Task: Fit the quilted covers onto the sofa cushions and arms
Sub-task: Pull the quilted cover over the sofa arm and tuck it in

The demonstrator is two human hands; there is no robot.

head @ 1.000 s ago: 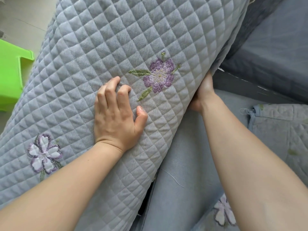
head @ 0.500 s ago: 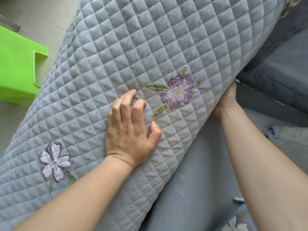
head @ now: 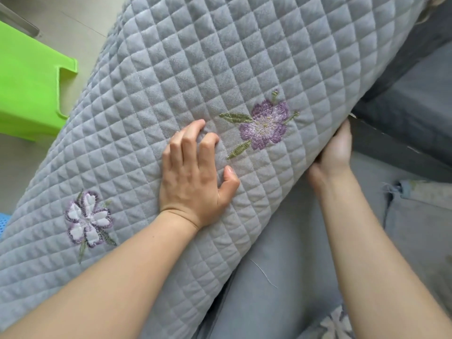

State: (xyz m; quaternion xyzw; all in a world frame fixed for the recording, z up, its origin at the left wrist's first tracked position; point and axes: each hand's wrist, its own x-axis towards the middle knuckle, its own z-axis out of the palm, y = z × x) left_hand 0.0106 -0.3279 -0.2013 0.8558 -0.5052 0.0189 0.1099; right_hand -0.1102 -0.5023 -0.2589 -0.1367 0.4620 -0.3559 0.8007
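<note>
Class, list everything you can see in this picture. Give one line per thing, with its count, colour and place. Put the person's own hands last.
quilted cushion: one, grey, slanting across the middle
purple flower: one, purple with green leaves, stitched on the cushion right of centre
white flower: one, white edged purple, stitched on the cushion, lower left
plastic item: one, bright green, upper left on the floor
sofa seat: one, blue-grey, below the cushion
sofa back: one, dark grey, upper right
folded quilted piece: one, grey, right edge, on the seat
left hand: one, pressing on the cushion beside the purple flower
right hand: one, at the cushion's right edge, fingers hidden
</note>
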